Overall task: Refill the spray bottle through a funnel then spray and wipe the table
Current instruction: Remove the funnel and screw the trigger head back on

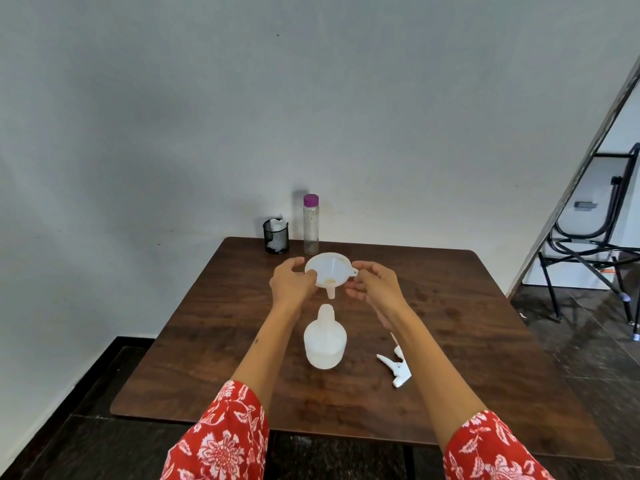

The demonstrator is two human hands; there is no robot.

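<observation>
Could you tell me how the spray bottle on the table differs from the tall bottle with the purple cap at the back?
The spray bottle is squat and round with milky white walls; the tall bottle is slim, straight and clear. The spray bottle's neck is open, its trigger head lying beside it on the table, while the tall bottle is closed by its purple cap. The spray bottle stands mid-table; the tall bottle stands at the far edge. Both stand upright and untouched.

Funnel (330,269) above spray bottle (325,341)
</observation>
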